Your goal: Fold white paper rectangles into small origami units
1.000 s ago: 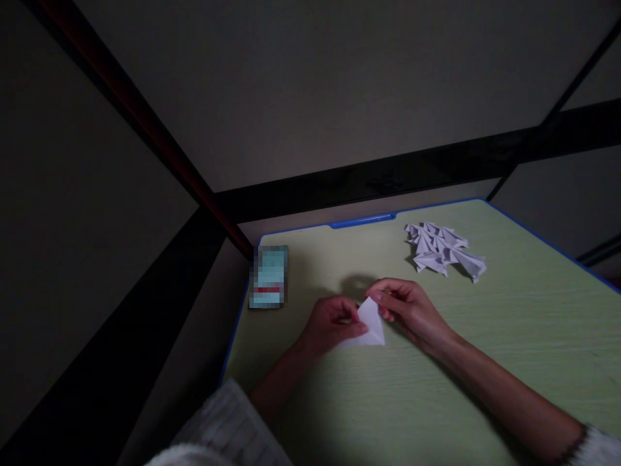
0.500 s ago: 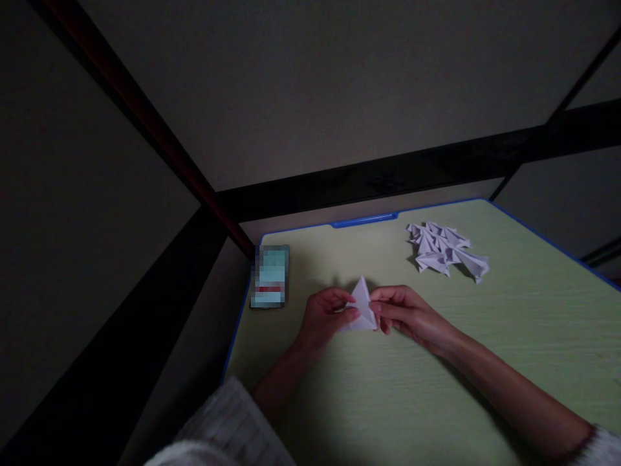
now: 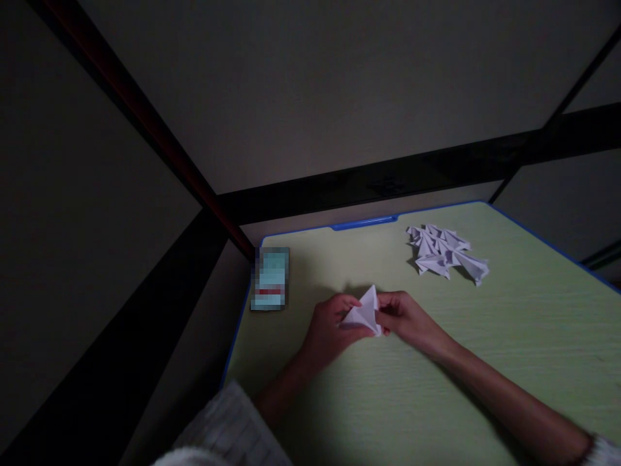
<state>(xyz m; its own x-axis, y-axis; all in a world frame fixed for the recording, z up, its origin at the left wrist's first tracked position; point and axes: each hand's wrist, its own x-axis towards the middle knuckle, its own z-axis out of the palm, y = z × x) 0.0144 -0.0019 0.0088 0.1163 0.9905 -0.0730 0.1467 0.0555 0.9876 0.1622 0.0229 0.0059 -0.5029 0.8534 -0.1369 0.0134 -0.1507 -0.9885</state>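
Note:
A small folded white paper (image 3: 365, 313), roughly triangular with its peak pointing up, is held between my two hands just over the table. My left hand (image 3: 334, 329) is closed on its left side, the thumb along the lower edge and the fingers at the upper left. On the right edge, my right hand (image 3: 398, 313) pinches the paper; some of its fingertips are hidden behind it. Farther back on the right lies a cluster of several folded white paper pieces (image 3: 444, 252), touching one another.
The light green table (image 3: 524, 343) has a blue rim, with a blue tray slot (image 3: 365, 222) at the far edge. A phone (image 3: 270, 278), its screen pixelated, lies at the left edge. Dark-banded walls (image 3: 369, 175) stand behind and to the left.
The folded paper has tilted, its peak shifting right and slightly down. My left thumb has slid from the paper's face to its lower edge. The phone and paper cluster stay put.

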